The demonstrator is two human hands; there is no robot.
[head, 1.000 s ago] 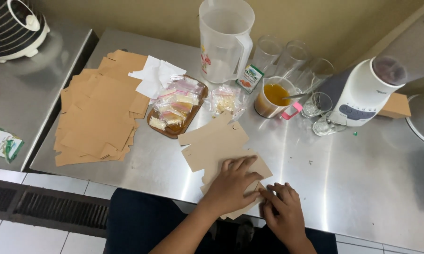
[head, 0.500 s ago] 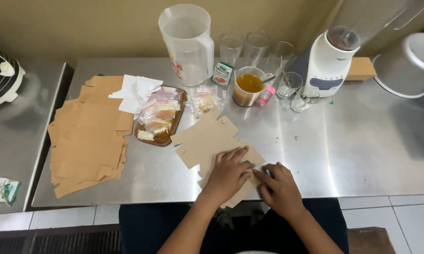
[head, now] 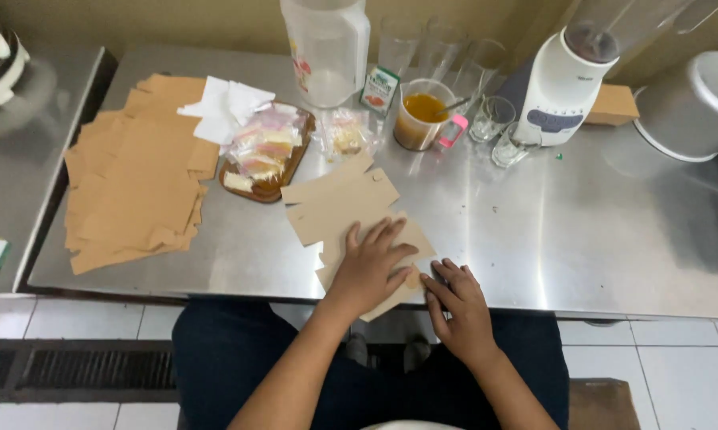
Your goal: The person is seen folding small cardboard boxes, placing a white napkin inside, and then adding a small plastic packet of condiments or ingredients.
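Folding a brown cardboard blank point(head: 351, 219) at the desk point(head: 582, 231) edge, well in front of the white blender point(head: 562, 84). Left hand point(head: 371, 267) spread flat, pressing the sheet down; right hand point(head: 458, 302) fingers together, pinching its near corner (crease apparently half-formed). Next likely needs firm pressure along the fold line.

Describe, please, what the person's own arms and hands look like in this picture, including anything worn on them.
Both forearms are bare as far as the view shows: no sleeves reach into sight. The left hand and the right hand wear no gloves, and I can make out no ring, watch or bracelet. The nails look short and unpainted, though the picture is too soft to be sure.
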